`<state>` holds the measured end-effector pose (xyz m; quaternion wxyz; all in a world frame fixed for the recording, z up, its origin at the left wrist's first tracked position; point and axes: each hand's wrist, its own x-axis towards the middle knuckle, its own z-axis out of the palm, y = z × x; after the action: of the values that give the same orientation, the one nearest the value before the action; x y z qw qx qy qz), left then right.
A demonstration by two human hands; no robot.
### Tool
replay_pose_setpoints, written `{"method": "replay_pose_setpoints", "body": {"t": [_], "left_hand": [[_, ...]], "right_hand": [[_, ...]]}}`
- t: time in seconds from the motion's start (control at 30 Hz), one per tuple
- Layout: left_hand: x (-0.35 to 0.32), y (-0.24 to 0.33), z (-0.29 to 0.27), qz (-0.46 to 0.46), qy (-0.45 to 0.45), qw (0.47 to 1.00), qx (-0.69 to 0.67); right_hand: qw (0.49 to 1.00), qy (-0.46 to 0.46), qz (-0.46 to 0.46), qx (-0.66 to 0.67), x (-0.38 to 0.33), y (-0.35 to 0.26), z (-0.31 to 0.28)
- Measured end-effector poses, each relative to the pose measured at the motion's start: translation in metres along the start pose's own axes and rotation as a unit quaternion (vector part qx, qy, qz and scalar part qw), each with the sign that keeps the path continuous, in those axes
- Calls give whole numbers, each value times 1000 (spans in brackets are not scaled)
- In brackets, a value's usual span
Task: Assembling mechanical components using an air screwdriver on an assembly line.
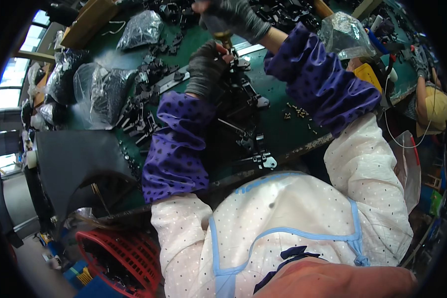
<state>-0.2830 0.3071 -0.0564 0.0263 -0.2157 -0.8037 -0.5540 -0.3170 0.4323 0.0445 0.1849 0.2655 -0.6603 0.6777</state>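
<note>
My left hand [206, 67], in a grey glove with bare fingertips, is closed at the top of a black metal assembly [247, 89] on the green table. What its curled fingers pinch is hidden. Above it, my right hand [238, 21], gloved alike, is wrapped round a tool with a brass-coloured end [223, 37]. That end points down beside my left fingertips. Most of the tool's body is covered by the hand. A second black assembly with a silver plate [263, 160] lies near the table's front edge. Small brass-coloured screws [297, 112] are scattered right of the assemblies.
Loose black metal parts [140, 119] are heaped to the left. Clear plastic bags [104, 92] of parts stand behind them, and another bag [346, 35] lies at the far right. A red basket [129, 258] is below the table. Another person [429, 107] works at right.
</note>
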Motion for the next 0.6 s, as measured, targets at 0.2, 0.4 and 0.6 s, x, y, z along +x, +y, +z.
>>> {"method": "replay_pose_setpoints", "body": {"t": [0.2, 0.4, 0.6], "left_hand": [[-57, 30, -7, 82, 133, 984, 85], [-91, 36, 8, 45, 171, 963, 204], [-97, 30, 13, 67, 153, 962, 217]], "right_hand": [[983, -107, 42, 144, -19, -9, 25], [967, -133, 114, 184, -44, -20, 40], [952, -136, 163, 221, -50, -20, 27]]}}
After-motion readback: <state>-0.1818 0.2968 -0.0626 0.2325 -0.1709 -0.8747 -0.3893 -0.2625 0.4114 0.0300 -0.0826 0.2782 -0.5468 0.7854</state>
